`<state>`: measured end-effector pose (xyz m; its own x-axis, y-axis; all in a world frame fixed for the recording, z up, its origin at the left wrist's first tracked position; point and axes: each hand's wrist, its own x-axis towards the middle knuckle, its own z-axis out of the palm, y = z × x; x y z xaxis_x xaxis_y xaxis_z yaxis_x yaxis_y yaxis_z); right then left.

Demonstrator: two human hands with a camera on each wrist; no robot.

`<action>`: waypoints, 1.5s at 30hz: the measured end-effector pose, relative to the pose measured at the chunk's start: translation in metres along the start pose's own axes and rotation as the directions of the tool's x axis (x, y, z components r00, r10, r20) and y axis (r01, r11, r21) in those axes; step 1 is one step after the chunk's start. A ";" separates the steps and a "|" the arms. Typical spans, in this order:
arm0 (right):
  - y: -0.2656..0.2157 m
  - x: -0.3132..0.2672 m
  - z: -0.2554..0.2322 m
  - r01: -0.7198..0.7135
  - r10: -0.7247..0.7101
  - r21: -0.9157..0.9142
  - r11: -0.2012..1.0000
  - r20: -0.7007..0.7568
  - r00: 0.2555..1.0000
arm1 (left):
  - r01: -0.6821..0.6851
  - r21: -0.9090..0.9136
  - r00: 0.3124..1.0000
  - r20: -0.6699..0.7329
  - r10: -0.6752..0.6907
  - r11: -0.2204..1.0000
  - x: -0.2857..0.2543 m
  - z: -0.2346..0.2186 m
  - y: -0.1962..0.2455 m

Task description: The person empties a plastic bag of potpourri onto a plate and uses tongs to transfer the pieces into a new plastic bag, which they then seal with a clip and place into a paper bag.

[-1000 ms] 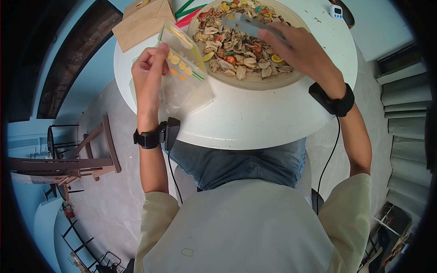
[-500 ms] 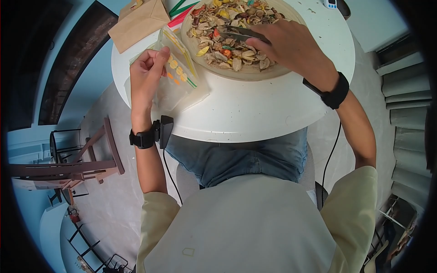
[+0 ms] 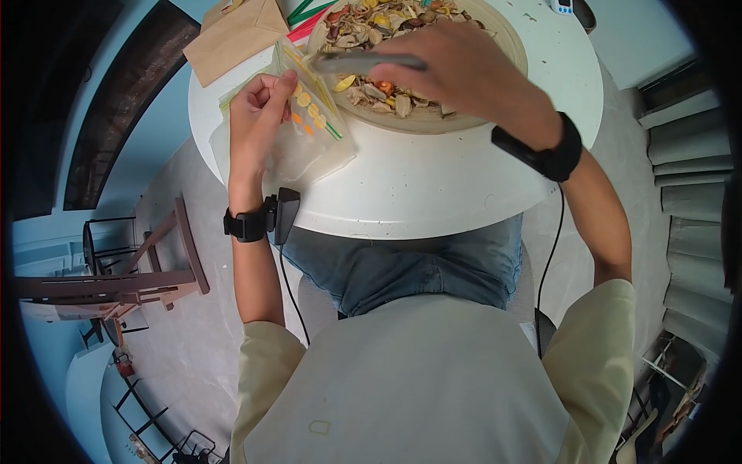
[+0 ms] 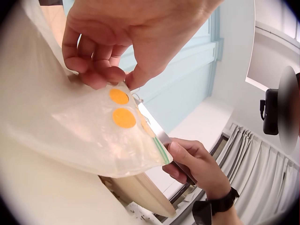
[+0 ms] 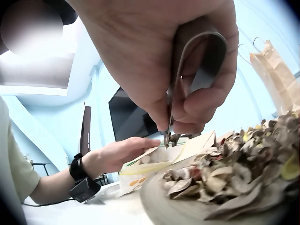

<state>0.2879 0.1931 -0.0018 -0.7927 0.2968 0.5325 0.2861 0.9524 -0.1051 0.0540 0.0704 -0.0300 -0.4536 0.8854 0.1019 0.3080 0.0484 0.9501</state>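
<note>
My left hand (image 3: pixel 256 127) pinches the top edge of a clear zip bag (image 3: pixel 309 158) with orange and yellow dots, holding its mouth apart. Metal tongs (image 3: pixel 367 62) are gripped in my right hand (image 3: pixel 468 73), and their tips reach over the bag's opening. In the right wrist view a small brownish bit shows at the tips of the tongs, just above pale pieces inside the bag. Beside the bag, a round tray (image 3: pixel 516 54) bears a heap of dried flower pieces (image 5: pixel 234 180), mostly beige with some yellow, orange and red.
A brown paper bag (image 3: pixel 236 42) stands at the far left of the round white table (image 3: pixel 402 189). Red and green strips (image 3: pixel 311 27) lie between it and the tray. A small white timer (image 3: pixel 562 7) sits at the far right.
My right hand has moved left with the tongs, from over the heap in the tray to the mouth of the zip bag. My left hand keeps its pinch on the bag.
</note>
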 end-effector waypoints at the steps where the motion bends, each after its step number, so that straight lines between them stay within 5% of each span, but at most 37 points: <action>1: -0.007 0.002 0.003 -0.031 0.027 0.111 0.993 0.038 0.999 | 0.008 -0.009 1.000 -0.008 -0.008 1.000 0.000 0.000 0.001; 5: -0.010 0.004 0.012 -0.045 0.044 0.040 0.998 0.030 0.999 | 0.015 -0.008 0.999 -0.029 -0.015 1.000 0.002 -0.006 -0.003; 10: 0.000 -0.004 -0.003 -0.260 0.253 0.014 0.966 0.183 0.950 | 0.014 0.004 0.999 -0.044 -0.014 1.000 0.001 -0.004 -0.002; 16: -0.009 -0.016 0.010 -0.097 0.097 -0.001 0.995 0.080 0.992 | -0.037 0.118 0.995 -0.088 0.048 0.992 0.001 -0.011 0.001; 20: -0.019 -0.005 0.007 -0.109 0.113 -0.036 0.993 0.148 0.983 | -0.019 0.185 0.996 -0.081 0.034 0.983 0.007 -0.021 -0.016; 26: 0.012 -0.010 -0.020 -0.264 0.273 -0.130 0.956 0.060 0.960 | -0.022 0.064 1.000 -0.010 0.023 0.998 0.009 -0.005 -0.005; 28: 0.024 -0.003 -0.062 -0.464 0.387 0.127 0.877 0.386 0.838 | -0.026 0.036 1.000 -0.007 0.027 0.999 0.010 -0.002 -0.002; 29: 0.041 -0.014 -0.051 -0.463 0.386 0.127 0.877 0.386 0.838 | -0.026 0.036 1.000 -0.007 0.027 0.999 0.009 -0.001 -0.001; 31: 0.077 -0.035 -0.014 -0.492 0.515 -0.182 0.851 0.110 0.850 | -0.011 0.028 1.000 0.003 0.011 1.000 0.009 -0.001 0.001; 35: 0.056 -0.023 -0.032 -0.456 0.445 -0.018 0.890 0.257 0.858 | -0.008 0.054 1.000 -0.002 0.008 0.999 0.009 -0.007 0.000; 37: 0.071 -0.033 -0.008 -0.416 0.452 -0.223 0.882 0.143 0.881 | -0.046 0.005 0.999 -0.015 0.046 0.999 0.009 -0.008 -0.001; 40: 0.035 -0.025 -0.023 -0.306 0.355 -0.299 0.904 0.126 0.927 | -0.056 -0.008 0.998 0.003 0.056 0.998 0.009 -0.007 0.000; 45: 0.034 -0.027 -0.018 -0.297 0.325 -0.238 0.925 0.087 0.942 | -0.046 0.015 0.999 0.004 0.046 0.999 0.008 -0.003 0.000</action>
<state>0.3289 0.2162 -0.0049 -0.7003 0.5948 0.3947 0.6281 0.7762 -0.0553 0.0483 0.0762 -0.0280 -0.4356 0.8885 0.1444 0.3413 0.0146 0.9398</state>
